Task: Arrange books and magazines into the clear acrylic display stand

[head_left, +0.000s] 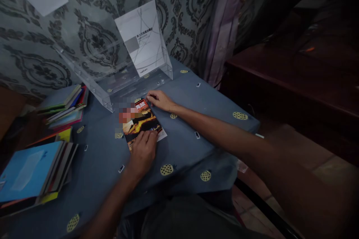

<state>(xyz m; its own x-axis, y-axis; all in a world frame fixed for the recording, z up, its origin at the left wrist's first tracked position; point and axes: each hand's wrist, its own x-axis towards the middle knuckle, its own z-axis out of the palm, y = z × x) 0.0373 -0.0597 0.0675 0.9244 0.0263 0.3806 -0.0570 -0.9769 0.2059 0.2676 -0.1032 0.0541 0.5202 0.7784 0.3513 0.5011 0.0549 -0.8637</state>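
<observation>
A paperback book (144, 120) with a dark orange-and-yellow cover and white characters on a red patch lies on the blue tablecloth. Part of its top left is blurred into squares. Over its lower edge rests my left hand (144, 150), fingers curled down onto the cover. My right hand (161, 100) is at the upper right corner, its bent fingertips closed there. Just behind the book stands a clear acrylic rack (105, 99), with a white booklet (144, 41) leaning upright at its right end.
Two stacks of books, one topped by a light-blue book (26, 170) and a farther one (66, 99), sit along the left. The tablecloth (185, 157) has a pineapple print. Patterned wallpaper rises behind, and a dark red wooden cabinet (269, 63) stands to the right.
</observation>
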